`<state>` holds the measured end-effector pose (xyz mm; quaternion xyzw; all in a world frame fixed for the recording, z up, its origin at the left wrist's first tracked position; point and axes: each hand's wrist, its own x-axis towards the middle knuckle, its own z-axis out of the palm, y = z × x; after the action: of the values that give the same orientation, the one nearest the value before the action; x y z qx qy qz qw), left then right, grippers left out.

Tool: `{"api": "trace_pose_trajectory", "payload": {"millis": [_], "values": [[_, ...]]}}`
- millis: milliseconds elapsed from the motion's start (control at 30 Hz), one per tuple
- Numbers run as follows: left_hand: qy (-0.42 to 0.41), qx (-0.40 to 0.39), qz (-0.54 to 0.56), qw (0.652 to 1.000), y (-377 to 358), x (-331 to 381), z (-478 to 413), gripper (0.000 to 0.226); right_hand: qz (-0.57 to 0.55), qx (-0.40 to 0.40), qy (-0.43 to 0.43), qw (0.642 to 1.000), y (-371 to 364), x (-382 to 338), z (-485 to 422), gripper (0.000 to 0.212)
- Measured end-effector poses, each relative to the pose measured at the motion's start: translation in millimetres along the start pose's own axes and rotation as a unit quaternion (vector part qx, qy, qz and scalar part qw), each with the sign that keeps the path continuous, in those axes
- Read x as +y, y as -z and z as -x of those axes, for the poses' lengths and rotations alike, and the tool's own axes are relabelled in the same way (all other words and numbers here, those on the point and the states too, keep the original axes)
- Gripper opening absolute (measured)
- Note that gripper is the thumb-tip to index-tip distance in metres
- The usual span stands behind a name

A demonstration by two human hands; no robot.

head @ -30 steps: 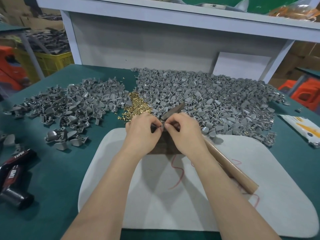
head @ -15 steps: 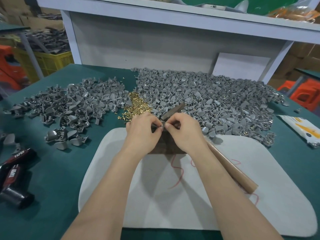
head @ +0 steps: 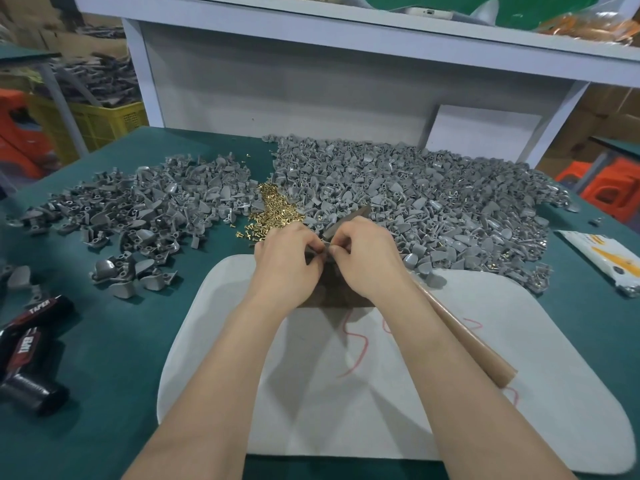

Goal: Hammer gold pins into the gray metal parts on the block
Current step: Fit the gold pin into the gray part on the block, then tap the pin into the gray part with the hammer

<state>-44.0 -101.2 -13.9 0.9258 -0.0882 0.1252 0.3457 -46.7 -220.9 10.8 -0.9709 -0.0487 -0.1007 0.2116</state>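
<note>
My left hand (head: 284, 258) and my right hand (head: 367, 258) meet fingertip to fingertip over a dark block (head: 332, 294) at the far edge of a white pad (head: 346, 393). The left hand pinches a small gray metal part, mostly hidden by the fingers. The right thumb and forefinger pinch a tiny gold pin against it; only a glint shows. A hammer passes beneath my right hand: its wooden handle (head: 464, 334) runs toward the lower right and its head (head: 346, 220) pokes out beyond the fingers. Loose gold pins (head: 273, 213) lie just beyond my left hand.
Two heaps of gray parts cover the green table: a large one at the right (head: 433, 199), a smaller one at the left (head: 145, 209). Black tape-wrapped tools (head: 27, 344) lie at the left edge, a white packet (head: 602, 258) at the right. A white shelf unit (head: 311, 91) backs the table.
Both hands stay together over the block; only the fingertips have shifted slightly. The hammer has not moved.
</note>
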Motion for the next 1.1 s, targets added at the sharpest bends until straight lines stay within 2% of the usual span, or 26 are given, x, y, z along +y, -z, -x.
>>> {"api": "trace_pose_trajectory", "payload": {"millis": [233,300,400,467,500,600,667,800,867,1000,1100], "values": [[-0.007,0.000,-0.009,1.000,0,0,0,0.009,0.027,-0.017,0.013,0.999,4,-2,-5,0.012],[-0.004,0.002,-0.008,1.000,0,-1,0,0.007,-0.006,-0.017,0.015,1.000,3,5,-5,0.010],[0.000,0.005,-0.001,1.000,0,-1,1,0.005,-0.116,0.048,-0.022,0.992,6,28,4,0.015],[0.001,0.003,0.004,1.000,-1,-2,1,0.005,-0.116,0.086,-0.079,0.986,14,48,10,0.021],[0.000,0.002,0.005,1.000,-1,-1,1,0.005,-0.087,0.070,-0.107,0.988,17,57,12,0.023],[0.001,0.000,0.003,1.000,-2,-1,0,0.010,0.020,-0.062,-0.156,0.986,15,66,13,0.023],[0.006,0.002,-0.001,1.000,-2,-1,0,0.011,0.031,-0.090,-0.159,0.983,12,64,10,0.021],[0.031,0.023,-0.017,0.999,-1,-3,-1,0.011,-0.056,-0.026,-0.146,0.987,22,64,16,0.020],[0.049,0.033,-0.020,0.998,-1,-4,-1,0.010,-0.072,0.014,-0.113,0.991,34,62,21,0.014],[0.063,0.037,-0.022,0.997,-3,-4,-1,0.009,-0.045,0.069,-0.022,0.996,46,51,39,0.047],[0.059,0.048,-0.004,0.997,-4,-4,0,0.013,-0.081,0.178,0.020,0.981,47,42,56,0.050]]}}
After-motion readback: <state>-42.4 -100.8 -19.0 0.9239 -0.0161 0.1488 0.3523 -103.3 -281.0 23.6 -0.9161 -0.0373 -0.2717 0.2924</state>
